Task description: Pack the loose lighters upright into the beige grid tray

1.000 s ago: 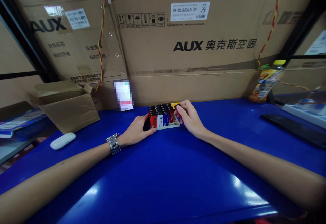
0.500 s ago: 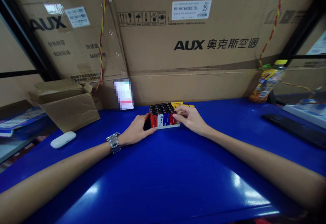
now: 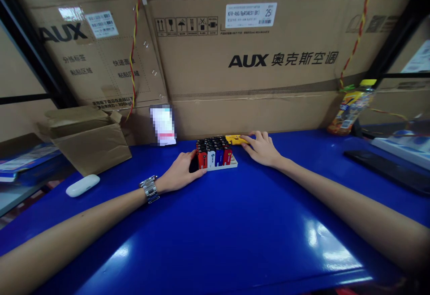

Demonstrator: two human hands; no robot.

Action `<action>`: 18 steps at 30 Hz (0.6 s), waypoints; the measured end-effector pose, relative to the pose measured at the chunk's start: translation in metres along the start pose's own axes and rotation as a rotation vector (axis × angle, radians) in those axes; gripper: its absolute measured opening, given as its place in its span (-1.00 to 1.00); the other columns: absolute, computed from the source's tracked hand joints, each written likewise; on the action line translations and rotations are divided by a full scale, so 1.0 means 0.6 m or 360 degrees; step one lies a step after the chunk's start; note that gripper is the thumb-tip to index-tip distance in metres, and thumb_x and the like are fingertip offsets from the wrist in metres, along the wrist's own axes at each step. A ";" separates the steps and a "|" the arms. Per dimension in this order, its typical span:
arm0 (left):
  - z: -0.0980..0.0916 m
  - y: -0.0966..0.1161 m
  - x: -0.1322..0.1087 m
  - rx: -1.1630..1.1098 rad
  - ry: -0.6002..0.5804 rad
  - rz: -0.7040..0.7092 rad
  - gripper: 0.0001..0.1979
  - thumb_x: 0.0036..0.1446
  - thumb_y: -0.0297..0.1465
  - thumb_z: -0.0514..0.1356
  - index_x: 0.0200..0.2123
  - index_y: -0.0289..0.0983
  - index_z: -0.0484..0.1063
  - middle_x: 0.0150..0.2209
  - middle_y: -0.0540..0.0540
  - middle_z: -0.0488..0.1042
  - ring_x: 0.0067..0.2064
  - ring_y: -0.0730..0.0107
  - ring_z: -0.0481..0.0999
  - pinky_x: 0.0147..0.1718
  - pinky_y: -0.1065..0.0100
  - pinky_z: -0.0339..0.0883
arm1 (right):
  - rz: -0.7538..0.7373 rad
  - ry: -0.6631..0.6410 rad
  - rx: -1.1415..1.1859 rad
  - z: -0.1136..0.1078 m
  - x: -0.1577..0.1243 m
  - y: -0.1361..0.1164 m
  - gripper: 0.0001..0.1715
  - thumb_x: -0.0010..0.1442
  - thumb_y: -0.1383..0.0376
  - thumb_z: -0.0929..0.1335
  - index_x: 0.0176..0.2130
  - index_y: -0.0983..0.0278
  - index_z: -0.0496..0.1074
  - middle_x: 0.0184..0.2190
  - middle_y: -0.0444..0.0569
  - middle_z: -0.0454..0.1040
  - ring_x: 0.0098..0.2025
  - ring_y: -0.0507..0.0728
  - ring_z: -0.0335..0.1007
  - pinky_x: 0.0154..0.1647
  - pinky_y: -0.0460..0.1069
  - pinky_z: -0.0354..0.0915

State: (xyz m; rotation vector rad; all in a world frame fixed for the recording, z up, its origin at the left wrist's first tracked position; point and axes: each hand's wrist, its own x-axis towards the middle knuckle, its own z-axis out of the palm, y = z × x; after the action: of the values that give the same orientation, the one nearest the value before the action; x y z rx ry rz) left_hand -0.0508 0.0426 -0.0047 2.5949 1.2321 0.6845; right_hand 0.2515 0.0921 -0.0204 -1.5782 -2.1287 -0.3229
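Observation:
A low white tray [image 3: 234,163] stands on the blue table, holding rows of upright red, white and blue lighters [image 3: 210,157] with black tops. The tray's right end shows bare slots. My left hand [image 3: 179,173], with a metal watch on the wrist, grips the tray's left end, thumb at the front corner and fingers behind. Several yellow lighters [image 3: 234,139] lie flat behind the tray to the right. At their right end, thumb and forefinger of my right hand [image 3: 261,148] close on one yellow lighter; its other fingers are loosely bent.
Large cardboard boxes [image 3: 268,84] wall off the back. A phone with a lit screen [image 3: 163,125] leans there. Left are a small open carton [image 3: 90,147] and a white earphone case [image 3: 83,185]. Right are a drink bottle [image 3: 351,109] and a dark flat object [image 3: 386,169].
My right hand has left the tray's right end and moved back and right to the yellow lighters. The left hand keeps its hold on the tray.

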 end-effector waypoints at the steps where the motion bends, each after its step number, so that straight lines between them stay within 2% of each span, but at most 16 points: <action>1: 0.000 0.000 0.000 -0.0001 0.0000 -0.0003 -0.49 0.11 -0.07 0.09 0.03 -0.26 0.29 -0.08 -0.21 0.43 -0.12 0.09 0.40 -0.13 0.08 0.27 | 0.0062 -0.0081 -0.0080 0.006 0.001 0.006 -0.45 0.25 0.05 0.11 0.12 0.13 0.33 0.02 0.22 0.28 0.03 0.44 0.11 -0.10 0.30 0.15; 4: -0.002 0.003 0.000 0.0003 -0.0011 -0.0008 -0.49 0.11 -0.08 0.09 0.04 -0.27 0.28 -0.07 -0.22 0.42 -0.12 0.10 0.39 -0.12 0.08 0.26 | 0.0145 -0.0209 -0.0123 0.014 0.002 0.011 -0.45 0.24 0.00 0.11 0.12 0.04 0.33 0.03 0.21 0.27 0.06 0.47 0.08 -0.12 0.33 0.13; 8: -0.003 0.004 0.000 0.0021 -0.0024 -0.0018 -0.50 0.12 -0.09 0.10 0.03 -0.28 0.28 -0.07 -0.22 0.43 -0.12 0.10 0.39 -0.11 0.09 0.26 | -0.0023 -0.0061 -0.0104 0.007 -0.001 0.004 -0.54 0.19 0.02 0.21 -0.08 0.15 0.49 -0.03 0.18 0.34 0.01 0.40 0.13 -0.13 0.25 0.15; 10: -0.002 0.004 0.000 0.0028 -0.0013 -0.0020 -0.50 0.11 -0.08 0.09 0.02 -0.28 0.29 -0.08 -0.22 0.43 -0.12 0.10 0.40 -0.12 0.10 0.26 | -0.0007 -0.0029 -0.0096 0.002 -0.002 0.003 -0.57 0.15 0.02 0.25 -0.14 0.19 0.51 -0.09 0.17 0.38 -0.03 0.38 0.18 -0.15 0.22 0.15; 14: 0.000 0.001 -0.001 0.0017 -0.0003 -0.0036 -0.48 0.11 -0.07 0.09 0.02 -0.30 0.29 -0.07 -0.23 0.43 -0.10 0.08 0.39 -0.11 0.09 0.26 | 0.0075 -0.0189 -0.0062 -0.002 0.001 0.010 -0.53 0.14 0.01 0.26 -0.14 0.27 0.46 -0.20 0.16 0.43 -0.14 0.32 0.30 -0.18 0.18 0.20; 16: 0.000 0.001 -0.002 0.0000 -0.0007 -0.0044 -0.47 0.10 -0.07 0.09 0.03 -0.29 0.28 -0.05 -0.22 0.42 -0.09 0.07 0.38 -0.11 0.09 0.26 | -0.0029 -0.0284 0.0021 -0.001 0.002 0.014 -0.57 0.20 0.06 0.22 -0.14 0.31 0.42 -0.22 0.17 0.44 -0.20 0.26 0.36 -0.19 0.13 0.24; 18: -0.001 0.001 -0.002 -0.0010 -0.0008 -0.0057 -0.46 0.10 -0.07 0.10 0.05 -0.29 0.27 -0.05 -0.22 0.42 -0.09 0.07 0.38 -0.12 0.08 0.26 | -0.0157 -0.0290 0.0118 -0.001 0.003 0.014 -0.62 0.24 0.13 0.19 -0.11 0.32 0.38 -0.18 0.19 0.44 -0.21 0.22 0.39 -0.20 0.07 0.26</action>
State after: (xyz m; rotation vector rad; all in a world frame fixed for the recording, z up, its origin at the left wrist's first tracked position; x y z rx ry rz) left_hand -0.0512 0.0411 -0.0045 2.5613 1.2696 0.6733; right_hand 0.2589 0.0961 -0.0199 -1.5147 -2.3327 -0.1344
